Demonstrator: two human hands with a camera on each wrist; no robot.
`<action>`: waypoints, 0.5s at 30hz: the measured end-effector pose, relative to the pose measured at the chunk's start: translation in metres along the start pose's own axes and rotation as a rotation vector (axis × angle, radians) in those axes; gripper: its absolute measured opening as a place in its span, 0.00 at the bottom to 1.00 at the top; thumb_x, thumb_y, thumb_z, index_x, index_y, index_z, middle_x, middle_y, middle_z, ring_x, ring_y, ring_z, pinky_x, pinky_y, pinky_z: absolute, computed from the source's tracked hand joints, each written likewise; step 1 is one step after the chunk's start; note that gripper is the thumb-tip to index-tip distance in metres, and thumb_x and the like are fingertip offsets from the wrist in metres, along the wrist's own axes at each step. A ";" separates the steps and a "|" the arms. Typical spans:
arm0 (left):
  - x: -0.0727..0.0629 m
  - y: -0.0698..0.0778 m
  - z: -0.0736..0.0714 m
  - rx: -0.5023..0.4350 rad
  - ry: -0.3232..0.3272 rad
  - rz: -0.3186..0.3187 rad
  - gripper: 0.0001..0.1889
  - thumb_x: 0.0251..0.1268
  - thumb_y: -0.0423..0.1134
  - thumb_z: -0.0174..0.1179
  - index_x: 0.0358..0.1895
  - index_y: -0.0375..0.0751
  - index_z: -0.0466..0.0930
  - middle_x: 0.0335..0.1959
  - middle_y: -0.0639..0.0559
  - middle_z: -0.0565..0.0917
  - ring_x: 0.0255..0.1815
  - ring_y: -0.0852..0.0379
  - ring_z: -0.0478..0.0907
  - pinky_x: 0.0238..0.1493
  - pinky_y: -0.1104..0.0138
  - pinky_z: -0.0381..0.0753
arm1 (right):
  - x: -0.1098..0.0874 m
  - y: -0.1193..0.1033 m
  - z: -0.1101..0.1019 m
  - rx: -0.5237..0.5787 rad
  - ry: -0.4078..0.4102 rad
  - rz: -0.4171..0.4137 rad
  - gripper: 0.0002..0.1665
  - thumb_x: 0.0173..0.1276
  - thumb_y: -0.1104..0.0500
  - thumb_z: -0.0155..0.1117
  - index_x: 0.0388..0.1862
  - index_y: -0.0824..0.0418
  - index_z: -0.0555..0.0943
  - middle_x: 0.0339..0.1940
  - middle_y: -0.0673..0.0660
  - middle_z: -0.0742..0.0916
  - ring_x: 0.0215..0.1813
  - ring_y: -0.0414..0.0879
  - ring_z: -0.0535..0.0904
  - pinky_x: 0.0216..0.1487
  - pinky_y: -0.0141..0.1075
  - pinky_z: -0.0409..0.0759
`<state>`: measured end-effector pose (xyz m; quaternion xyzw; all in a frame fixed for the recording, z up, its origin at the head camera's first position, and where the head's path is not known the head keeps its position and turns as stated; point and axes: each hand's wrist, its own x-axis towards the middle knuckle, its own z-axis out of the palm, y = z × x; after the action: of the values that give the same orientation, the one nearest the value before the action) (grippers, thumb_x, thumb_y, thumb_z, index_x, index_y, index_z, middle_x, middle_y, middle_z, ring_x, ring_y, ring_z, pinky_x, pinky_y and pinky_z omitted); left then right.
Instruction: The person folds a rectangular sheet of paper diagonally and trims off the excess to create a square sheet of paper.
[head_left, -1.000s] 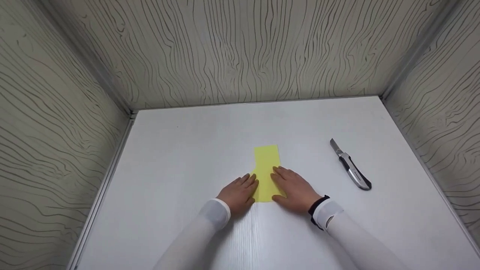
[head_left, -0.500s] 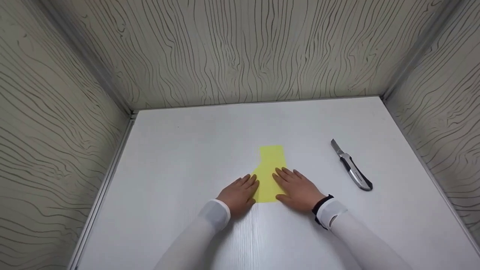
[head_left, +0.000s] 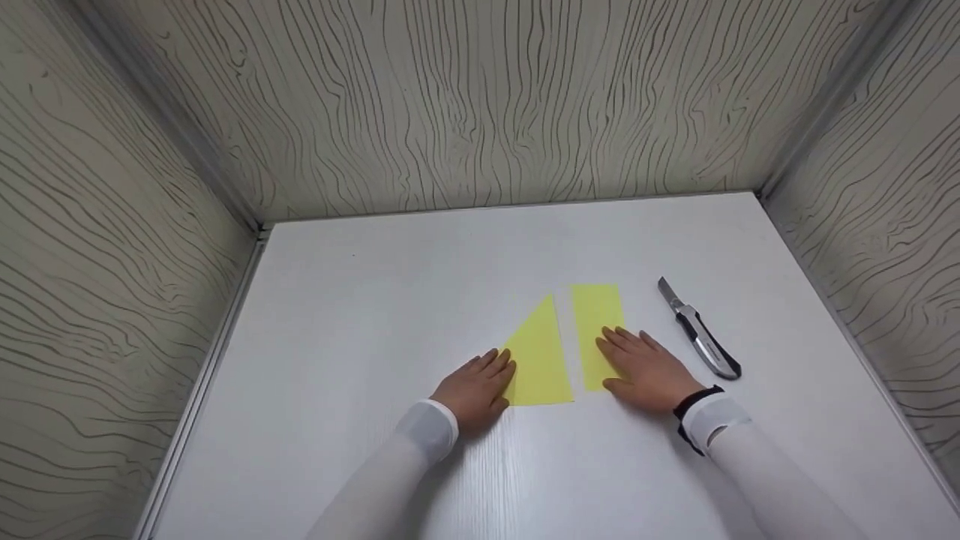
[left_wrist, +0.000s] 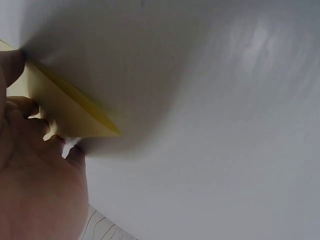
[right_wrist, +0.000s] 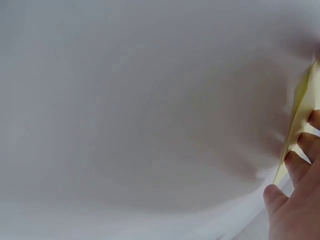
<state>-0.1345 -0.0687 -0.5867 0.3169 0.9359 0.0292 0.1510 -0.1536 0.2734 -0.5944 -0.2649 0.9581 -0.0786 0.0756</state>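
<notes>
Two pieces of yellow paper lie side by side on the white table, a narrow gap between them. The left yellow paper (head_left: 541, 360) has a slanted far-left edge; my left hand (head_left: 474, 391) rests flat on its left side, fingers straight. On the right is a narrow rectangular yellow paper (head_left: 594, 315), with the fingers of my right hand (head_left: 651, 371) laid on its right side. In the left wrist view the left paper's edge (left_wrist: 75, 102) lifts slightly beside the fingers. The right wrist view shows the right paper's raised edge (right_wrist: 300, 107) by the fingertips.
A utility knife (head_left: 701, 330) with its blade out lies to the right of the right hand, blade pointing away. The white table (head_left: 360, 315) is bounded by wood-patterned panels (head_left: 480, 105) at the back and both sides.
My right hand has slid right, drawing the rectangular paper away from the left piece, which it overlapped before. More of the left piece now shows. The left hand has stayed in place.
</notes>
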 end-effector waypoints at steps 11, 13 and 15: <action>0.002 -0.002 0.003 0.031 -0.027 -0.005 0.33 0.83 0.55 0.44 0.83 0.48 0.52 0.84 0.54 0.50 0.84 0.55 0.44 0.80 0.62 0.48 | -0.015 0.025 -0.004 0.012 0.017 0.053 0.41 0.70 0.49 0.62 0.76 0.70 0.67 0.78 0.67 0.68 0.79 0.65 0.59 0.77 0.61 0.51; 0.003 -0.002 0.003 0.027 -0.025 -0.006 0.33 0.83 0.55 0.44 0.83 0.48 0.53 0.84 0.54 0.50 0.84 0.55 0.44 0.80 0.62 0.48 | -0.014 0.023 -0.005 0.018 0.033 0.063 0.40 0.69 0.50 0.62 0.74 0.70 0.69 0.77 0.68 0.69 0.79 0.66 0.59 0.77 0.60 0.51; 0.004 -0.003 0.004 0.019 -0.021 -0.005 0.33 0.82 0.55 0.45 0.83 0.48 0.53 0.84 0.54 0.51 0.83 0.55 0.44 0.79 0.62 0.48 | -0.011 0.017 -0.006 0.031 0.067 0.067 0.38 0.69 0.52 0.62 0.73 0.71 0.71 0.76 0.69 0.70 0.78 0.66 0.60 0.78 0.60 0.51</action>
<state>-0.1376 -0.0687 -0.5915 0.3163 0.9353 0.0168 0.1578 -0.1543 0.2945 -0.5906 -0.2288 0.9670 -0.0999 0.0503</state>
